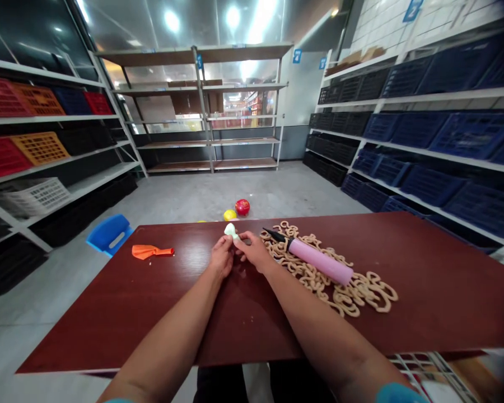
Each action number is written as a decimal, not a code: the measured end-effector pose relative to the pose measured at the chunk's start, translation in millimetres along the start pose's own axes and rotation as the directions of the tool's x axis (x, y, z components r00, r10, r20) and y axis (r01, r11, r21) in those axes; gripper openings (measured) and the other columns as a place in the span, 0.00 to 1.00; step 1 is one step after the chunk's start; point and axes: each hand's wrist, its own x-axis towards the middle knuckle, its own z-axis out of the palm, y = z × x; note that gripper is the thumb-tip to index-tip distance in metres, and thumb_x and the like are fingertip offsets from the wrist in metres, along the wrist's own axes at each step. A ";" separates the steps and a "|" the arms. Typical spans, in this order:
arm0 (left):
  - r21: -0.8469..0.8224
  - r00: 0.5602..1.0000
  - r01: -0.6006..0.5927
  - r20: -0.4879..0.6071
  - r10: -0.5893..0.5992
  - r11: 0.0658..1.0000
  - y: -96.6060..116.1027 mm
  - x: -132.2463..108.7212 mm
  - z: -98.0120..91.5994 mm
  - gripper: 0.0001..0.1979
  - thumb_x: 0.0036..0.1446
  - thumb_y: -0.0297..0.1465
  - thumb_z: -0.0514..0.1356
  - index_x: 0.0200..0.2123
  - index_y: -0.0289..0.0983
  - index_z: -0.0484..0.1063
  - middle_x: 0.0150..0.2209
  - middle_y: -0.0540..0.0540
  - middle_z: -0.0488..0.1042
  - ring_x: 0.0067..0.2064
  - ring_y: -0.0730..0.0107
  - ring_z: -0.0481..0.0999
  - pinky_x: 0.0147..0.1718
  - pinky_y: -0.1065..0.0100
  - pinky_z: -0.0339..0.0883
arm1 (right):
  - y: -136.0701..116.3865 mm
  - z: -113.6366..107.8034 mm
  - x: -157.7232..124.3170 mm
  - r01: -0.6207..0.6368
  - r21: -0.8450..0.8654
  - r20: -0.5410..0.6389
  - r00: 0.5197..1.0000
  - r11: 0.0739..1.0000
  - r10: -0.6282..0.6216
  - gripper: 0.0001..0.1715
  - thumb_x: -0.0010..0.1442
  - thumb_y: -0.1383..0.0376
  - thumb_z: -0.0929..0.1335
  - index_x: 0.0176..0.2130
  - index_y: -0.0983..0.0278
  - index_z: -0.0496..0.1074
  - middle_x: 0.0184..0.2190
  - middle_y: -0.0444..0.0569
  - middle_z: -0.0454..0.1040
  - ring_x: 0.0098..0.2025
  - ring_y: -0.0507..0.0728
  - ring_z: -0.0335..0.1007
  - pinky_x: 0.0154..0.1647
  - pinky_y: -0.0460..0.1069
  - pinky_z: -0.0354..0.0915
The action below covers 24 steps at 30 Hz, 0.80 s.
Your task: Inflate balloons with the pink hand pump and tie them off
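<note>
A small pale-green balloon (231, 230), limp and uninflated, is pinched between my two hands above the far middle of the table. My left hand (222, 256) grips its lower left side with closed fingers. On the other side, the fingers of my right hand (252, 251) are closed on its lower end; the neck is partly hidden by them. To the right, a pink balloon pump (321, 261) with a black nozzle lies on a heap of tan, curly rubber-like loops (376, 291). An uninflated orange balloon (147, 252) rests on the left of the table.
The dark red table (163, 313) spans the foreground. Beyond its far edge, a red balloon (242, 207) and a yellow balloon (229, 215) show near the floor. A blue chair (109, 234) stands at the left. Shelves with crates (474, 134) line both sides.
</note>
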 end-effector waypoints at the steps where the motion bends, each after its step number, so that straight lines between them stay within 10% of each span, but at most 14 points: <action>1: -0.007 0.999 0.018 0.030 -0.018 1.000 0.2 -0.4 0.1 0.13 0.46 0.36 0.63 0.33 0.36 0.66 0.29 0.49 0.70 0.24 0.77 0.66 0.23 0.71 0.61 | -0.1 -0.2 -0.4 -0.011 0.011 0.028 1.000 1.000 0.010 0.17 0.48 0.55 0.69 0.35 0.62 0.67 0.31 0.44 0.71 0.25 0.50 0.69 0.14 0.41 0.61; 11: -0.185 0.964 0.267 0.042 -0.264 0.946 0.1 -4.3 5.2 0.22 0.58 0.46 0.46 0.29 0.34 0.68 0.28 0.44 0.69 0.27 0.71 0.69 0.31 0.66 0.67 | -2.1 -4.8 -2.5 0.068 0.024 0.029 0.997 0.997 -0.068 0.14 0.51 0.53 0.66 0.31 0.61 0.68 0.21 0.40 0.69 0.18 0.48 0.61 0.13 0.41 0.54; 18: -0.117 0.886 0.404 0.296 -0.357 0.907 1.7 -16.8 15.8 0.32 0.49 0.59 0.41 0.22 0.36 0.64 0.16 0.49 0.58 0.24 0.69 0.67 0.33 0.62 0.67 | -14.3 -3.8 -11.1 -0.036 0.008 0.047 0.998 0.999 0.035 0.14 0.50 0.54 0.66 0.34 0.60 0.70 0.17 0.37 0.66 0.15 0.47 0.58 0.14 0.41 0.55; 24: -0.230 0.948 0.298 0.189 -0.258 0.927 8.7 -10.1 12.5 0.16 0.56 0.43 0.52 0.33 0.36 0.69 0.22 0.49 0.68 0.18 0.77 0.62 0.22 0.70 0.62 | -25.1 1.5 -13.8 0.008 -0.278 0.147 0.989 0.961 0.034 0.14 0.52 0.55 0.65 0.28 0.63 0.69 0.19 0.41 0.69 0.16 0.47 0.60 0.13 0.41 0.53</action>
